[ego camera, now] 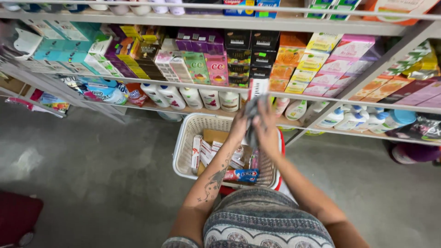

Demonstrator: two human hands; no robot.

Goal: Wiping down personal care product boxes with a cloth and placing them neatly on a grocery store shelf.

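Both hands are raised together above a white plastic basket (183,147). My left hand (240,125) and my right hand (267,131) grip a grey crumpled thing (252,112), blurred, perhaps a cloth or a wrapped packet. A white and red box (258,86) stands right behind the grey thing at the shelf edge. In the basket lie several red and white toothpaste boxes (202,154), and a red and blue one (242,175).
Metal shelves (321,98) hold coloured soap boxes (294,64) above and white bottles (211,98) below. Blue-capped bottles (353,119) stand at the right. Grey concrete floor (92,165) spreads to the left. A dark red thing (16,216) lies bottom left.
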